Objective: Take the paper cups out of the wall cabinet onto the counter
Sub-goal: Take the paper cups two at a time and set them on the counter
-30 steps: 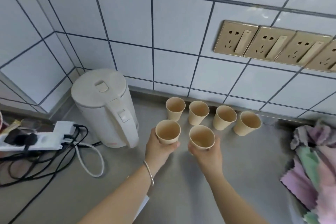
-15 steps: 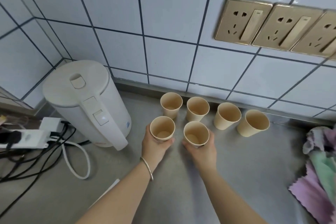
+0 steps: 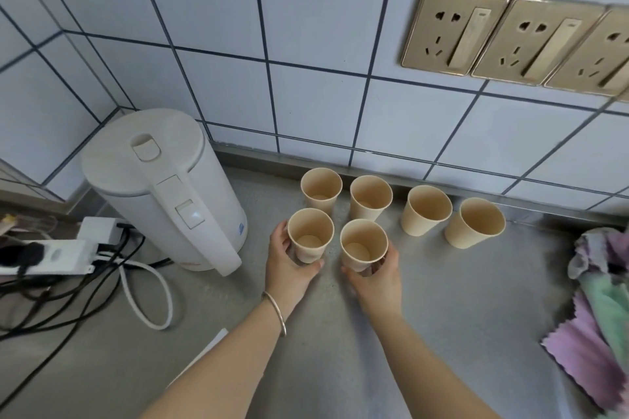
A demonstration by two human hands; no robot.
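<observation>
Several beige paper cups stand upright on the grey counter (image 3: 442, 299). A back row runs along the wall, from the leftmost cup (image 3: 320, 188) to the rightmost cup (image 3: 474, 223). In front of that row, my left hand (image 3: 286, 265) wraps around the front left cup (image 3: 309, 235), which rests on the counter. My right hand (image 3: 377, 277) holds the front right cup (image 3: 363, 244) from below and from the right, also down on the counter. The wall cabinet is out of view.
A white electric kettle (image 3: 163, 194) stands just left of the cups. A power strip (image 3: 44, 257) with tangled cables lies at the far left. Crumpled purple and green cloths (image 3: 599, 316) lie at the right edge. Gold wall sockets (image 3: 452, 31) sit above.
Both hands have lowered their cups onto the counter in front of the back row. The camera has moved closer and tilted down.
</observation>
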